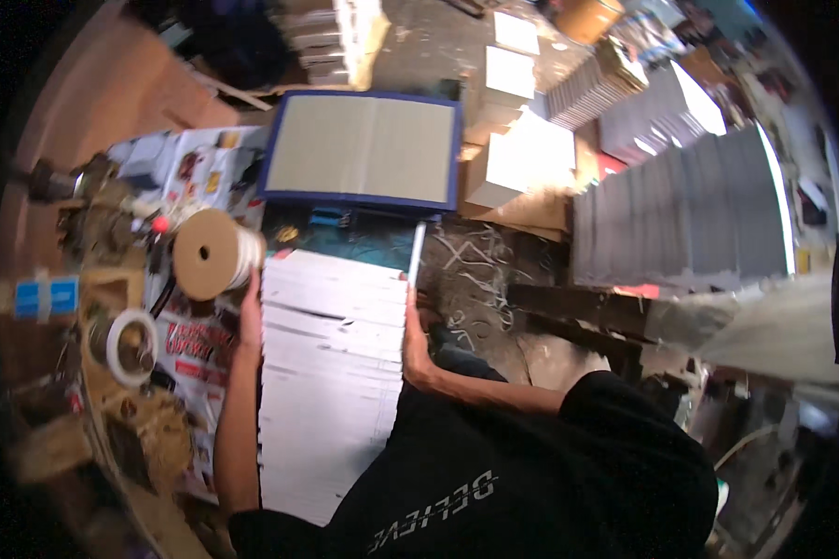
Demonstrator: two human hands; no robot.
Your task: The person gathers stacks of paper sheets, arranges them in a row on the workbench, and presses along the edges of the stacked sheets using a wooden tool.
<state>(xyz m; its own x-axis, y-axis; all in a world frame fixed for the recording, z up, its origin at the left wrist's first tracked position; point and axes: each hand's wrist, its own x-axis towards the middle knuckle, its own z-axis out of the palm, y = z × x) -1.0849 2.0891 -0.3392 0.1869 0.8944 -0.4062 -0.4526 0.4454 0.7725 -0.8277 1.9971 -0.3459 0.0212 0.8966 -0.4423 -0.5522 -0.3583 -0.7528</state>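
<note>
A long white stack of book blocks (331, 391), its layers edge-on toward me, stretches from my body to the middle of the bench. My left hand (251, 312) presses along its left side and my right hand (416, 340) clasps its right side, so the stack sits between both palms. Most of the fingers are hidden by the stack. Just beyond its far end lies an open dark blue book cover (359, 144) with beige boards showing inside. A cardboard-sided spool (210, 253) of white tape or cord stands close to my left fingertips.
Tall stacks of grey-white book blocks (685, 210) stand at the right, with white paper piles (522, 163) behind the cover's right side. A white tape roll (132, 347) and machine parts (103, 224) crowd the left. Loose white strips (480, 270) litter the space right of the stack.
</note>
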